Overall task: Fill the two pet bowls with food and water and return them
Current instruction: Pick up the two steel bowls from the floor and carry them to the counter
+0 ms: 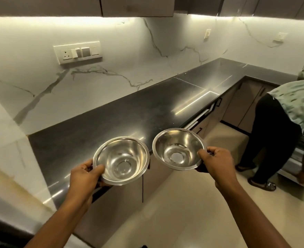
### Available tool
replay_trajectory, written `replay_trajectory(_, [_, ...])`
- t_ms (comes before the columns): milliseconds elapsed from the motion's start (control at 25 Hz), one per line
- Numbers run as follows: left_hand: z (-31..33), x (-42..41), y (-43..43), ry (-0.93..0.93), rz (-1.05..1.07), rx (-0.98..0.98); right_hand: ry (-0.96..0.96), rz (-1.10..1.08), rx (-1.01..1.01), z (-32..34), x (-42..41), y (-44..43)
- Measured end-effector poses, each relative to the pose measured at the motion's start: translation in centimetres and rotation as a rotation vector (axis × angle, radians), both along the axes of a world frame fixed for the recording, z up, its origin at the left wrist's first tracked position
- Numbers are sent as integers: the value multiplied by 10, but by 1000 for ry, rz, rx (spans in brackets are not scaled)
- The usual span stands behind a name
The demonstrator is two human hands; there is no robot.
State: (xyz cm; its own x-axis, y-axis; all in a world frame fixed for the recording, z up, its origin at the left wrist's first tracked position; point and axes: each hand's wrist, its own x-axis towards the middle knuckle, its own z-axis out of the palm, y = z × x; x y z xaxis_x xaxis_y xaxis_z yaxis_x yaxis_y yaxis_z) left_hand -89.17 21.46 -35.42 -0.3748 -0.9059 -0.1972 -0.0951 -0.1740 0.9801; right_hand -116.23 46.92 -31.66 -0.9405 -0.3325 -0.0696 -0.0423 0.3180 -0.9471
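Note:
Two shiny steel pet bowls are held side by side in the air at the front edge of a dark countertop [111, 119]. My left hand [84, 178] grips the near-left rim of the left bowl [122, 161], thumb over the rim. My right hand [217, 161] grips the right rim of the right bowl [176, 149] the same way. Both bowls are upright and look empty inside.
The L-shaped counter runs back and right along a white marble wall with a switch panel [78, 52]. Brown cabinet doors [128, 192] sit below it. A person [279, 126] in a green patterned shirt bends over a pulled-out steel drawer [301, 163] at the right. Beige floor [192, 212] lies between us.

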Motion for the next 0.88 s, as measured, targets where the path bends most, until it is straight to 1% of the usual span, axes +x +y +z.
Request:
replay_trajectory(160, [-13, -74, -48, 12, 61, -16, 25, 29, 0, -10, -79, -51])
replay_trajectory(280, [-21, -115, -74, 13, 101, -9, 19, 44, -4, -17, -131, -92])
replay_trajectory(480, [-43, -157, -107, -38, 213, -4, -3, 145, 44, -48, -198, -157])
replay_trajectory(600, [-66, -180, -121, -78, 296, 42, -50, 225, 80, -76, -235, -194])
replay_trajectory(720, [-93, -200, -118, -140, 431, 119, -82, 342, 150, -101, -269, -233])
replay_trajectory(880, [-118, -220, -109, -126, 638, 177, -150, 475, 201, -124, -297, -287])
